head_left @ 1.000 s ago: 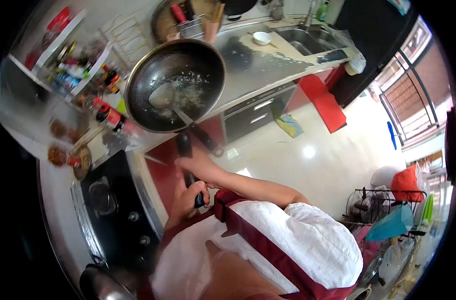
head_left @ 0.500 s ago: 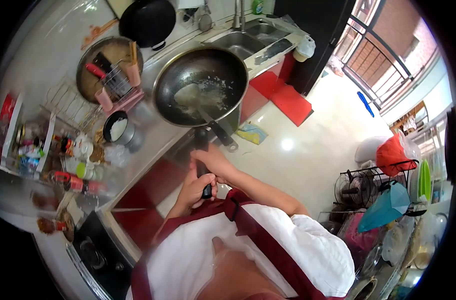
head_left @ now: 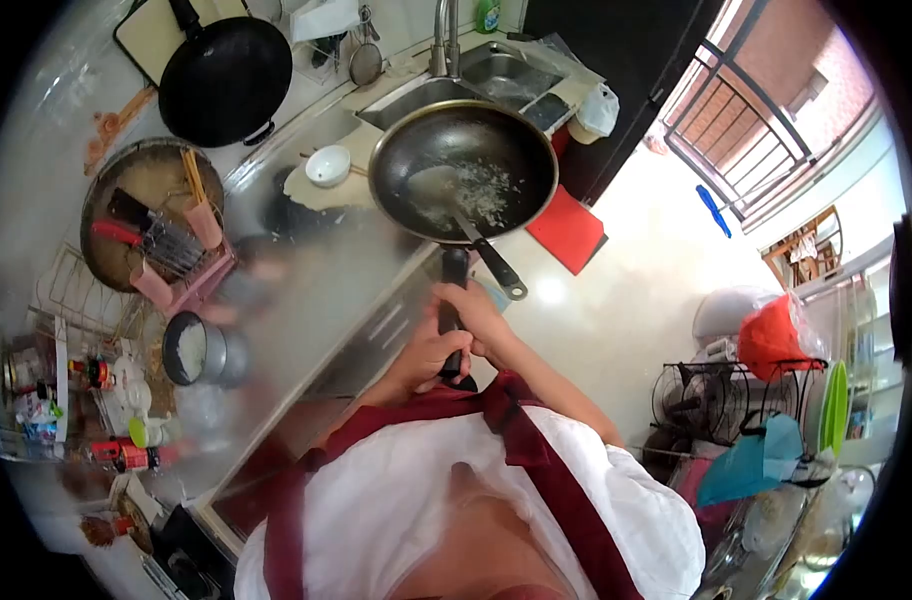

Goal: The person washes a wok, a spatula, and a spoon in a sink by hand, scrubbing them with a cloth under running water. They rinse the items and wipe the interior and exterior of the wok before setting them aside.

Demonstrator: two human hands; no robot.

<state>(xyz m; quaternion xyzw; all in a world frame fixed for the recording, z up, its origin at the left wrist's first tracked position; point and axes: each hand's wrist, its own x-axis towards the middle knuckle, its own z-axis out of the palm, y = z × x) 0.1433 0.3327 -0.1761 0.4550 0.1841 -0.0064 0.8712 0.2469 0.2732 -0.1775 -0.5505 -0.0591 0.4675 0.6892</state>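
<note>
Head view: kitchen seen from above, the person's two bare hands held in front of the body.
Wok [head_left: 446, 130]: lifted clear by its black handle [head_left: 457, 263], the pan end away from the body, in front of the sink [head_left: 511, 72].
Right hand [head_left: 468, 308]: fingers wrapped around the handle, on the stretch nearer the pan.
Left hand [head_left: 426, 355]: fingers clenched around the same handle, nearer the body, just beside the right hand.
Spatula [head_left: 496, 268]: blade lying in the wok, dark grip leaning out over the rim beside the handle.
White bits [head_left: 494, 190]: scattered over the wok's inner surface around the blade.
Tabletop [head_left: 306, 270]: left of the wok, carrying a white bowl [head_left: 328, 157], a metal pot [head_left: 216, 357] with white contents, and a pink rack [head_left: 204, 285].
Black pan [head_left: 226, 80]: upright against the wall, beyond the rack.
</note>
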